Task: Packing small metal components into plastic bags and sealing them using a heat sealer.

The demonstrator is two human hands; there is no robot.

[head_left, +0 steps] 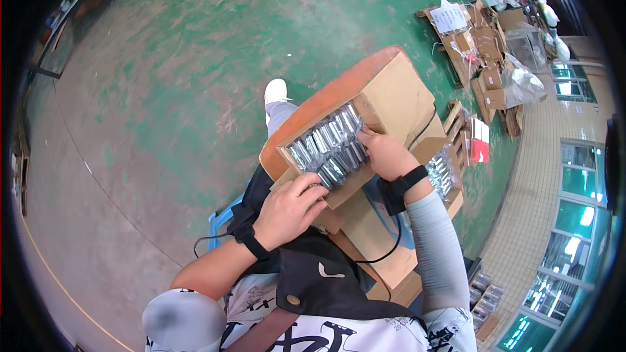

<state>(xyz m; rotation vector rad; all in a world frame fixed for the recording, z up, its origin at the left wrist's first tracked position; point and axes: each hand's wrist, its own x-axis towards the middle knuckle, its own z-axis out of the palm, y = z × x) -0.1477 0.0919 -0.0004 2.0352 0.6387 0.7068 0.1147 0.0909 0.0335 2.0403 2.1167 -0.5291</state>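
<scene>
An open cardboard box [284, 154] sits tilted on an orange-brown surface in front of me. Inside lie rows of shiny metal tubes [331, 135] in clear plastic. At the box's near left corner, my left hand [290, 210] curls its fingers over the edge, the fingertips touching the nearest tubes. My right hand [387, 155] reaches in at the right side, its fingers closed at the ends of the tubes; the fingertips are partly hidden, so I cannot see exactly what they grip. Black bands circle both wrists.
A closed cardboard box [399, 94] stands against the far right side. Another open box [441, 173] with plastic-wrapped metal parts is right of my right hand. A black cable [385, 257] loops below it, and a blue stool [218, 225] shows at left. Pallets with cartons [486, 49] stand far right.
</scene>
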